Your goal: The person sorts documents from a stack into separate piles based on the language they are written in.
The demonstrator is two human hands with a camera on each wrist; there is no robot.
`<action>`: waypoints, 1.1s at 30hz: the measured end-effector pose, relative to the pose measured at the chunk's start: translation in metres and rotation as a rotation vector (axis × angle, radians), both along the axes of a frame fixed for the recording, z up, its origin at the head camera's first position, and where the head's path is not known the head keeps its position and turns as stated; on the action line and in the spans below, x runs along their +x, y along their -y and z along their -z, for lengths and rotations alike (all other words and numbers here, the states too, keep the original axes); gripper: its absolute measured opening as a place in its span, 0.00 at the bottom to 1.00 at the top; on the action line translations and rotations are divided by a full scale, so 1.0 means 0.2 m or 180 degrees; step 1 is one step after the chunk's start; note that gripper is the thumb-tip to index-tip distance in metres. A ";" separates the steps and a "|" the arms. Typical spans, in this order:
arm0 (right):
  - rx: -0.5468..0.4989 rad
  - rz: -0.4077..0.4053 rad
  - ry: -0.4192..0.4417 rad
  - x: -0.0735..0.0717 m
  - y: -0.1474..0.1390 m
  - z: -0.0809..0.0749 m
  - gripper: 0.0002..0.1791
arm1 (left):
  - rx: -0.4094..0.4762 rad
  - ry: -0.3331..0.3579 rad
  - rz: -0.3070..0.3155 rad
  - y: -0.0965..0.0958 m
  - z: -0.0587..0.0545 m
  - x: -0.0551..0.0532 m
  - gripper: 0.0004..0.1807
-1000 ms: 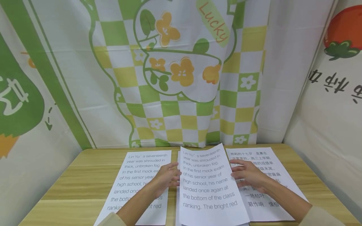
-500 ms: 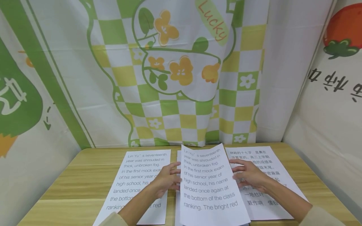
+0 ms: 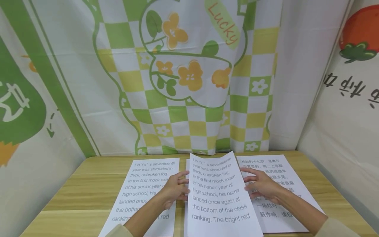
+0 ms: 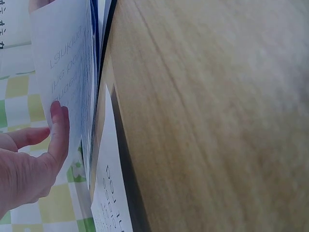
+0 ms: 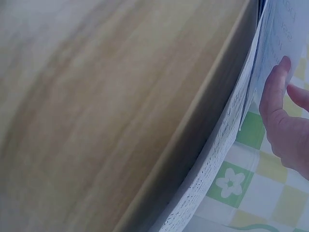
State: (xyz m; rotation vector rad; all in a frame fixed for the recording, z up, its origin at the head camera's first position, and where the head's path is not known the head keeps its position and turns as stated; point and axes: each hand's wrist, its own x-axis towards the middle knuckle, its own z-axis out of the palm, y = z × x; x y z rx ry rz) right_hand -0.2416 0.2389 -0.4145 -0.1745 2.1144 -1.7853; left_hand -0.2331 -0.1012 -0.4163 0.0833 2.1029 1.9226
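Note:
In the head view, my left hand (image 3: 173,189) and right hand (image 3: 262,186) hold a printed sheet of paper (image 3: 217,197) by its left and right edges, midway up. Bowed, with its top corners raised, the sheet shows large English text. Beneath it lie other papers, mostly hidden. In the left wrist view, the left hand (image 4: 34,164) has digits on either side of the sheet's edge. A similar hold shows in the right wrist view, where the right hand (image 5: 287,121) meets the opposite edge. Some fingertips are hidden.
Left of the held sheet lies another English page (image 3: 142,187), partly covered by my left forearm. A page with Chinese text (image 3: 275,214) lies to the right, under my right arm. All rest on a wooden table (image 3: 71,197), with a checked green-and-yellow curtain (image 3: 189,128) behind it.
Both hands stay at the sheet's edges, with only slight shifts of the fingers and paper. The head view moves a little.

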 end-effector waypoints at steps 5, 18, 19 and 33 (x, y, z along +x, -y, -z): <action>-0.0020 -0.0009 0.0004 0.00 0.00 -0.01 0.48 | -0.0009 -0.0002 -0.0011 0.00 0.00 0.00 0.44; -0.0068 -0.0018 -0.0047 0.00 0.01 -0.03 0.47 | -0.0027 -0.0037 -0.0060 0.04 -0.01 -0.01 0.43; -0.0071 -0.0010 -0.0047 0.00 0.01 -0.03 0.47 | -0.0032 -0.0041 -0.0063 0.04 -0.01 -0.01 0.43; -0.0020 0.0077 -0.0106 0.00 0.12 -0.04 0.47 | -0.0184 0.0034 -0.0316 0.13 -0.01 0.00 0.42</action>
